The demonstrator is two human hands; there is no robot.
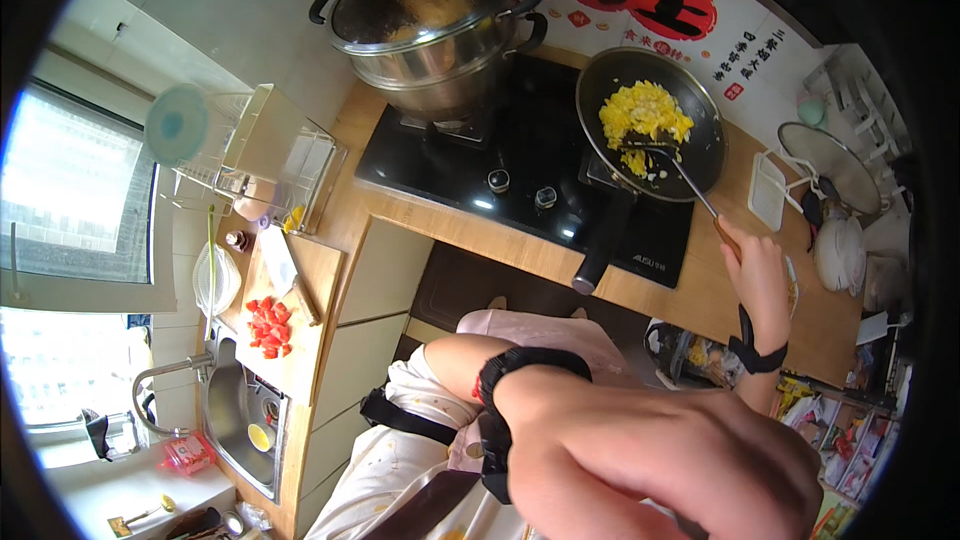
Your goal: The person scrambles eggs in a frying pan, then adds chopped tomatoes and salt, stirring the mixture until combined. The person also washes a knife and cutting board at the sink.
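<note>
My right hand (752, 280) grips the long handle of a black spatula (690, 175), whose head rests in yellow scrambled egg (645, 115) inside a dark frying pan (705, 135). The pan sits on the right side of a black glass cooktop (420, 165), its handle pointing toward me. My left hand is not visible; bare skin of my arms fills the lower middle. A tall steel steamer pot (420, 70) with a lid stands on the left burner. On a wooden board (310, 340) at the left lie chopped red pieces (268, 325) and a cleaver (282, 260).
A sink (225, 400) with a tap is at lower left, beside windows. A wire dish rack (315, 195) stands at upper left. A white rack (767, 195) and a pan lid (830, 160) are right of the pan. An open cart (860, 450) of items sits at lower right.
</note>
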